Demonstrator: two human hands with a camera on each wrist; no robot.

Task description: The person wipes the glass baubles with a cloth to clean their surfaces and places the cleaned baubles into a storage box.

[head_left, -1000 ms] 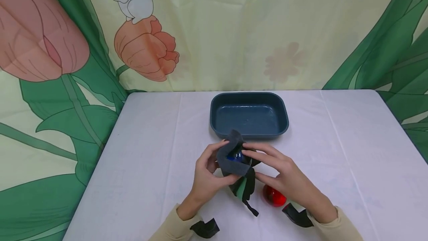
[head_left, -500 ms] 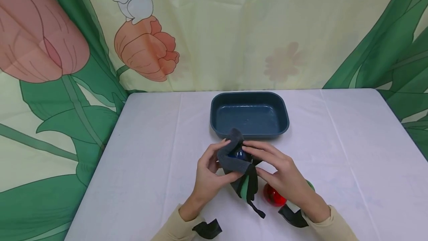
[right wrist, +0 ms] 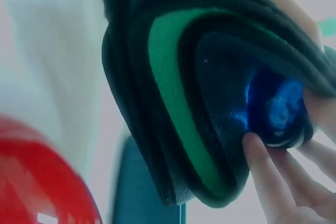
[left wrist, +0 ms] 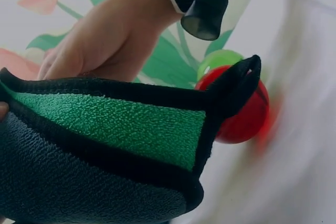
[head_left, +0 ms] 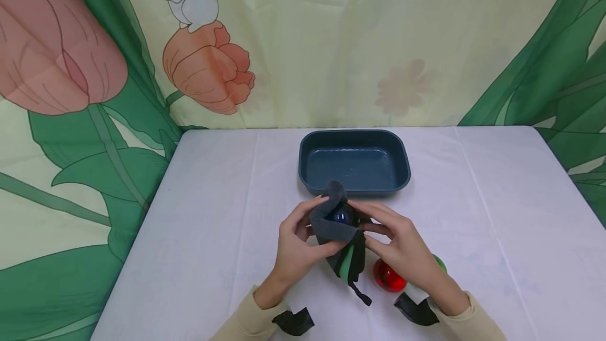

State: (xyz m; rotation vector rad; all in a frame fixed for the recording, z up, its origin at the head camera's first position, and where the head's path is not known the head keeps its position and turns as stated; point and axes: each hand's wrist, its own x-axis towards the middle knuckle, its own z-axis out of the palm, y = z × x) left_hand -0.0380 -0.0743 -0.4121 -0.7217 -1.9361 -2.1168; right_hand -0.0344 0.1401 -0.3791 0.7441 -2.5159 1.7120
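Observation:
A folded grey cloth point(head_left: 326, 228) with a green face and black edging is wrapped partly round a glossy blue ball point(head_left: 344, 216). My left hand point(head_left: 299, 246) grips the cloth from the left, thumb in front and fingers behind. From the other side, my right hand point(head_left: 402, 238) holds the ball with its fingertips; in the right wrist view, the fingers point(right wrist: 270, 174) lie against the blue surface inside the fold. A black loop point(left wrist: 239, 87) sticks out from the cloth's corner. Part of the ball is hidden by the cloth.
A red ball point(head_left: 389, 276) rests on the white table point(head_left: 208, 236) under my right hand. Behind the right wrist, a green ball point(head_left: 440, 263) is partly hidden. A dark blue tray point(head_left: 352, 167) stands just beyond the cloth. Black wrist mounts point(head_left: 293, 322) hang by both sleeves.
The blue ball has turned within the cloth, and my right fingers have shifted on it and bent more. The green ball has come into sight by the right wrist.

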